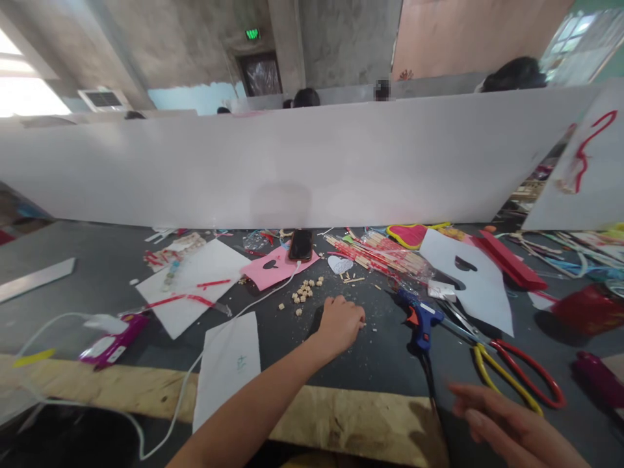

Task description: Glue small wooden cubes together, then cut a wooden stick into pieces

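My left hand (338, 323) rests low over the dark tabletop, its fingers curled under; whatever they may pinch is hidden. Small pale cubes (303, 292) lie in a loose pile just left of it, with crumbs around. Beyond the fingertips is a white paper heart (340, 264). My right hand (502, 419) hovers at the lower right, slightly blurred, with fingers stretched out and nothing seen in them. Near it lie scissors (529, 370) with red and yellow handles. A blue glue gun (423, 317) lies between my hands, its cord running toward the front edge.
A phone (301, 245) on pink paper (266, 276) has a white cable. Wrapped sticks (380, 250), white cut sheets (470, 279), a red box (511, 260) and a red can (589, 309) stand or lie around. A white partition (205, 169) closes the back; people's heads show beyond.
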Demonstrator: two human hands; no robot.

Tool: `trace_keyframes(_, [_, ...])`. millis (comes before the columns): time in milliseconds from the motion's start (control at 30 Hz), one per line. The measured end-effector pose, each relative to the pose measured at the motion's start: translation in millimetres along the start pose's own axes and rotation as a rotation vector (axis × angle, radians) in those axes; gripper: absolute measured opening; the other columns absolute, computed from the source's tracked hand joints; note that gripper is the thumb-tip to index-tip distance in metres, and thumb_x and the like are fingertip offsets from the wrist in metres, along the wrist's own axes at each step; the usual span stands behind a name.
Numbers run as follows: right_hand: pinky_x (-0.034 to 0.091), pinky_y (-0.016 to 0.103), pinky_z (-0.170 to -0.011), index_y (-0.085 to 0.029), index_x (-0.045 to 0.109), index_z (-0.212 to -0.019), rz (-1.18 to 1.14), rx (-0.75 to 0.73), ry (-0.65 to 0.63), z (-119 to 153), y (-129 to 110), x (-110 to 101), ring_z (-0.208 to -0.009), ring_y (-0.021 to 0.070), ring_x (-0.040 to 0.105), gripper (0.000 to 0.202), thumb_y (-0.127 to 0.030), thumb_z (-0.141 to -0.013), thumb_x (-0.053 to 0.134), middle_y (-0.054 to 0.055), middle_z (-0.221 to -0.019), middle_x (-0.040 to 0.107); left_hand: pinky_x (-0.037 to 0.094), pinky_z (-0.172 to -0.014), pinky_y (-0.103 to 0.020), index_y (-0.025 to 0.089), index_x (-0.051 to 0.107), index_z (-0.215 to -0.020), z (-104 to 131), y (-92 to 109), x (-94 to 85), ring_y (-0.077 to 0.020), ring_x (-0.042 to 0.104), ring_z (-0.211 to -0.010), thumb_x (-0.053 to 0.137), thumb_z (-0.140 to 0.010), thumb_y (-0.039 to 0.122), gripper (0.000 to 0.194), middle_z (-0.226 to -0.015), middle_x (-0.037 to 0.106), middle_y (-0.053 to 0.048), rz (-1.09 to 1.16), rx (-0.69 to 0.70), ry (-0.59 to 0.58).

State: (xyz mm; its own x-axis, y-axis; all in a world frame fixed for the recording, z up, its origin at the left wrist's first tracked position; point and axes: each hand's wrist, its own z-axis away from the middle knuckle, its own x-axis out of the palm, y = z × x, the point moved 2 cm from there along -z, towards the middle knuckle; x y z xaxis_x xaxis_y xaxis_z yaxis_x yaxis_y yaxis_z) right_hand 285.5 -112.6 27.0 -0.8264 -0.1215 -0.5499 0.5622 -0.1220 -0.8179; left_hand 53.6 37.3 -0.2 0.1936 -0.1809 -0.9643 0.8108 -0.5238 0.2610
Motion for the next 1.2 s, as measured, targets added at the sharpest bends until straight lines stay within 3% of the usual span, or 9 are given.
trace_keyframes(100, [0.054,0.022,-0.055,-0.023,0.068,-0.098,-0.045,0.000,-0.001,-12.6,-15.5,13.9,-0.068,0.0186,0.066,0.036,-0.047,-0.074,0.055,0.005,-0.084,0.071,0.035,-0.081,-0.039,0.025,0.063,-0.083,-0.9,3.9,0.4,-0.0229,0.053,-0.093,0.050,-0.082,0.028,0.014,-0.090,0.068,-0.002,0.019,0.005,-0.003])
trace_keyframes(267, [0.052,0.023,-0.055,-0.021,0.065,-0.094,-0.124,-0.042,0.033,-22.8,-28.1,28.0,-0.058,0.0155,0.061,0.032,-0.044,-0.075,0.054,0.002,-0.064,0.065,0.038,-0.082,-0.036,0.028,0.059,-0.099,1.0,-1.4,-3.0,-0.0200,0.055,-0.093,0.045,-0.083,0.020,0.023,-0.096,0.068,0.001,0.063,-0.022,0.012])
trace_keyframes(433, [0.048,0.022,-0.048,-0.020,0.066,-0.088,-0.166,0.005,0.131,-19.1,-20.8,16.6,-0.052,0.0146,0.057,0.033,-0.047,-0.072,0.056,0.001,-0.057,0.060,0.037,-0.086,-0.038,0.024,0.062,-0.095,4.4,-6.0,-9.2,-0.0221,0.055,-0.096,0.049,-0.082,0.026,0.019,-0.099,0.066,-0.002,0.102,-0.031,0.013])
trace_keyframes(600, [0.047,0.021,-0.041,-0.023,0.067,-0.085,-0.245,0.095,0.272,-5.0,1.3,0.6,-0.047,0.0149,0.055,0.033,-0.049,-0.066,0.062,0.001,-0.055,0.060,0.041,-0.085,-0.030,0.025,0.061,-0.100,20.7,23.6,-13.1,-0.0173,0.056,-0.096,0.048,-0.084,0.033,0.022,-0.101,0.065,0.000,0.216,0.034,0.021])
trace_keyframes(767, [0.055,0.025,-0.056,-0.023,0.069,-0.086,-0.378,0.066,0.236,0.1,-4.5,11.8,-0.066,0.0224,0.067,0.031,-0.049,-0.068,0.062,0.006,-0.074,0.071,0.040,-0.087,-0.028,0.021,0.060,-0.110,44.8,68.9,-11.7,-0.0196,0.057,-0.100,0.054,-0.079,0.045,0.040,-0.105,0.066,-0.005,0.625,0.326,-0.029])
trace_keyframes(900, [0.054,0.025,-0.069,-0.024,0.067,-0.097,-0.428,-0.004,0.222,-10.0,-27.0,32.8,-0.082,0.0221,0.067,0.033,-0.046,-0.073,0.060,0.008,-0.096,0.070,0.044,-0.080,-0.024,0.020,0.067,-0.095,53.2,70.6,-10.3,-0.0157,0.061,-0.088,0.054,-0.080,0.038,0.027,-0.094,0.069,-0.002,1.044,0.150,-0.099])
trace_keyframes(1067, [0.054,0.026,-0.069,-0.024,0.062,-0.109,-0.468,-0.097,0.119,-24.2,-50.2,54.9,-0.076,0.0185,0.066,0.036,-0.044,-0.080,0.052,0.009,-0.093,0.070,0.047,-0.073,-0.028,0.012,0.064,-0.077,58.3,55.7,-10.5,-0.0164,0.062,-0.072,0.064,-0.070,0.039,0.028,-0.071,0.066,-0.003,1.628,-0.020,-0.149])
trace_keyframes(1133, [0.054,0.027,-0.069,-0.023,0.061,-0.109,-0.450,-0.119,0.094,-27.6,-56.3,59.9,-0.075,0.0183,0.065,0.037,-0.045,-0.080,0.052,0.010,-0.096,0.069,0.047,-0.070,-0.029,0.012,0.060,-0.074,59.8,50.3,-10.0,-0.0153,0.061,-0.064,0.066,-0.068,0.040,0.030,-0.065,0.062,-0.002,1.723,-0.041,-0.100])
trace_keyframes(1200, [0.054,0.028,-0.067,-0.023,0.060,-0.110,-0.469,-0.118,0.100,-30.6,-58.8,61.8,-0.075,0.0185,0.064,0.038,-0.046,-0.079,0.053,0.010,-0.100,0.067,0.046,-0.067,-0.028,0.012,0.060,-0.075,62.1,45.0,-9.0,-0.0143,0.059,-0.063,0.064,-0.071,0.040,0.029,-0.064,0.060,-0.001,1.661,-0.072,-0.061])
